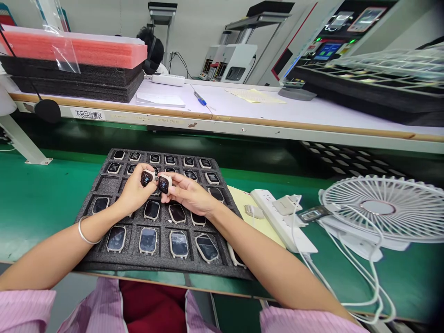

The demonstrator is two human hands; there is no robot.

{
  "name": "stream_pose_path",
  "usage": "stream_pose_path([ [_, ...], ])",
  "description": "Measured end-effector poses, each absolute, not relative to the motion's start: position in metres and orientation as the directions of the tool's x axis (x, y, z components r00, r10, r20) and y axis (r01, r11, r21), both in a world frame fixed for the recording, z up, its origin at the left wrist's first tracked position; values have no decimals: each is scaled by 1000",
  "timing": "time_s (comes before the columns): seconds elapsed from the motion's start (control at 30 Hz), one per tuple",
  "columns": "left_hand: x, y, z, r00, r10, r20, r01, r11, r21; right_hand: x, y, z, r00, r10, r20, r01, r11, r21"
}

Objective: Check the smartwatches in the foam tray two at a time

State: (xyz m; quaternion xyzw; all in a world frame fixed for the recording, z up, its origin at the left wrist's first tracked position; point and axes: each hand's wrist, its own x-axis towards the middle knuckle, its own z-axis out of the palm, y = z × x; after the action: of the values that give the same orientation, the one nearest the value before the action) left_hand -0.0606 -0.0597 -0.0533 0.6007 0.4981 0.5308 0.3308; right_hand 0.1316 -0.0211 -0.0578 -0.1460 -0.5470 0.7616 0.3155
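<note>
My left hand (140, 187) is closed around a smartwatch case (147, 178) whose screen is lit. Close beside it, my right hand (185, 190) grips a second smartwatch case (164, 184), also lit, between thumb and fingers. Both watches have no straps and are held side by side above a black foam tray (104, 185). Rows of similar strapless watches lie face up in the tray's pockets, such as a watch (179, 243) in the front row. Some pockets at the left hold nothing. My hands and forearms hide part of the tray.
A white power strip (274, 217) with cables and a white fan (378, 208) stand at the right. Above runs a shelf (215, 120) bearing foam stacks (76, 60), a blue pen (200, 98) and black trays (374, 92). Another person's head (152, 48) shows behind it.
</note>
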Motion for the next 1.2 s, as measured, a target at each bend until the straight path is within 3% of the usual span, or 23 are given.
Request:
stream_pose_path([
  [1.2,-60,-62,-50,-35,952,304,261,-285,922,133,-23,-55,-748,655,110,-308,-195,-931],
])
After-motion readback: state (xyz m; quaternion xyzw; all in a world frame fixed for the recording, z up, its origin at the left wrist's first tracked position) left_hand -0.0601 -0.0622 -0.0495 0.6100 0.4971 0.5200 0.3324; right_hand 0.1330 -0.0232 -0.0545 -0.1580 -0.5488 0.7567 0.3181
